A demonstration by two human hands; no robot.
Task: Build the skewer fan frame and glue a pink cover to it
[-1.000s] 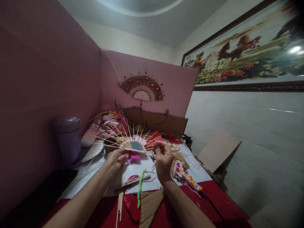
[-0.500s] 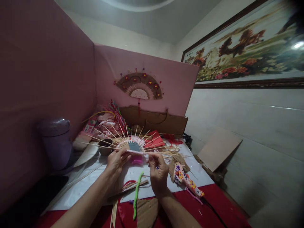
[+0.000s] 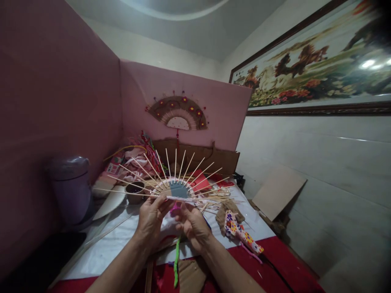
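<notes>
There are two hands, the left hand (image 3: 151, 219) and the right hand (image 3: 192, 224), one half-round frame of wooden skewers (image 3: 179, 189), one brown paper fan (image 3: 179, 112), one lilac lidded pot (image 3: 70, 187), one small brown bowl (image 3: 135, 191) and one green fuzzy wire (image 3: 176, 262).

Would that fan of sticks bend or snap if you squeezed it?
Probably light: the stick fan is thin skewers on a small half-disc, held up by the left hand and right hand. The skewers look stiff but might snap if squeezed.

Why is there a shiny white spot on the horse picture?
Head view: that spot is glare on the horse picture; the light is dim, so the pink board on the left looks shadowy; the wide lens bends the edges.
</notes>
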